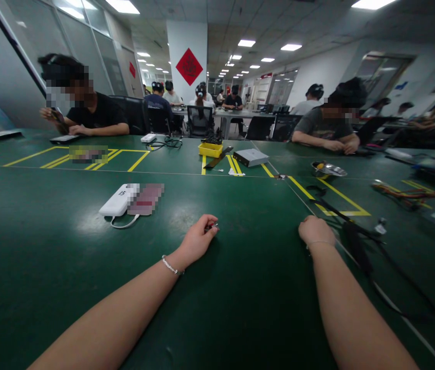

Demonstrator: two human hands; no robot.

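My left hand (198,237) rests on the green table mat (240,288), its fingers pinched round a small dark and silvery piece (213,225) that I cannot name. A thin bracelet sits on that wrist. My right hand (315,230) lies further right as a closed fist, knuckles up; what it holds, if anything, is hidden. Black cables (356,241) run just to the right of it.
A white power bank (119,200) with a cable lies ahead on the left. Further back are a yellow box (210,149), a grey box (251,157) and a metal dish (328,169). Yellow tape lines mark the table. Other people sit at its far side and beyond.
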